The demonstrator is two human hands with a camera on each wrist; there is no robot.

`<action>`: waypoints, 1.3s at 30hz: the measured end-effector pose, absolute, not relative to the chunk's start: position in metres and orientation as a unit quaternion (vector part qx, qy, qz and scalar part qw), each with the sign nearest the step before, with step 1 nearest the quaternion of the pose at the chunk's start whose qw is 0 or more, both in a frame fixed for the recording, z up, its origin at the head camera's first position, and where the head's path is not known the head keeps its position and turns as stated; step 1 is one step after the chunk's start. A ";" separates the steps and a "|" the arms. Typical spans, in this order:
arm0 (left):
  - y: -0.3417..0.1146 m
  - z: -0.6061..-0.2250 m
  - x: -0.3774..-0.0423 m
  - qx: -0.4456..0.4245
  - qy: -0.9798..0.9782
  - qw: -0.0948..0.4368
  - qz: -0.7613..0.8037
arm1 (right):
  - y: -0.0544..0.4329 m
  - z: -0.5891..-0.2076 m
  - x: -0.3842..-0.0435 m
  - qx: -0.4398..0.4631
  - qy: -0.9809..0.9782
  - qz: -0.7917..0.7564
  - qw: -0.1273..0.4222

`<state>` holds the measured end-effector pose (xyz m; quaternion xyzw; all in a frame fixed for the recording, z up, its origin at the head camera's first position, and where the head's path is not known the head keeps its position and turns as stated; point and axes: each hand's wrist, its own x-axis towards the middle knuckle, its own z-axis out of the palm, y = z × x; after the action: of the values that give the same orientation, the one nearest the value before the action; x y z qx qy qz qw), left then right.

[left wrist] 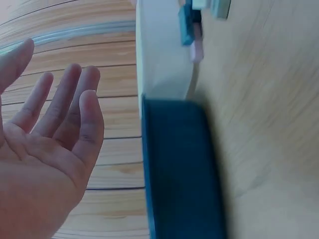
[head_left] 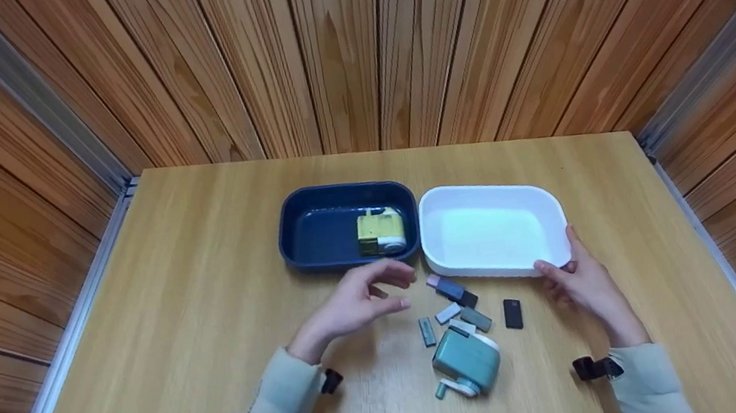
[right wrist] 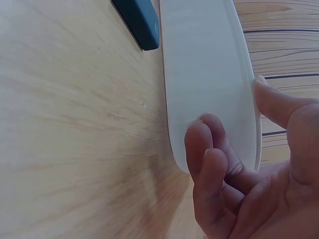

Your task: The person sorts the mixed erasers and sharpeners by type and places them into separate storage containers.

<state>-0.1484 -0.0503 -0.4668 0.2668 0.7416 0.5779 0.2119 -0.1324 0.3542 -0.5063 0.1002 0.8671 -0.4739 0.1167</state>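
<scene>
My right hand [head_left: 584,279] holds the near right corner of a white plastic tray [head_left: 551,206], its thumb at the rim and fingers curled against the outer wall, as the right wrist view shows. My left hand [head_left: 358,301] hovers with loosely bent fingers just in front of a navy blue tray [head_left: 319,265], holding nothing. Inside the navy tray, at its right end, sits a yellow crank pencil sharpener [head_left: 380,229]. The two trays stand side by side, very close together. Nearer to me lies a green crank pencil sharpener [head_left: 468,358], between the two forearms.
Several small blocks that look like erasers lie between the green sharpener and the white tray: a blue and pink one [head_left: 446,287], a pale one [head_left: 448,313], a grey-green one [head_left: 476,319], a small green one [head_left: 426,331]. A black one [head_left: 512,313] lies apart. Wood-panelled walls [head_left: 337,57] enclose the table.
</scene>
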 end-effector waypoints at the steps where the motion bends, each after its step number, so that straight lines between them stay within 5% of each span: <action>1: -0.048 -0.470 -0.146 0.268 0.739 0.217 0.579 | 0.355 -0.506 -0.132 0.100 0.867 -0.474 0.116; 18: -0.012 -0.510 -0.123 0.307 0.700 0.317 0.561 | 0.350 -0.507 -0.133 0.100 0.872 -0.467 0.111; 39: -0.001 -0.532 -0.120 0.323 0.730 0.325 0.507 | 0.353 -0.508 -0.133 0.089 0.878 -0.460 0.099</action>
<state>-0.1204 -0.0011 -0.5318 0.3229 0.7299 0.5070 0.3255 -0.1334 0.3528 -0.5081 0.0892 0.8777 -0.4604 0.0990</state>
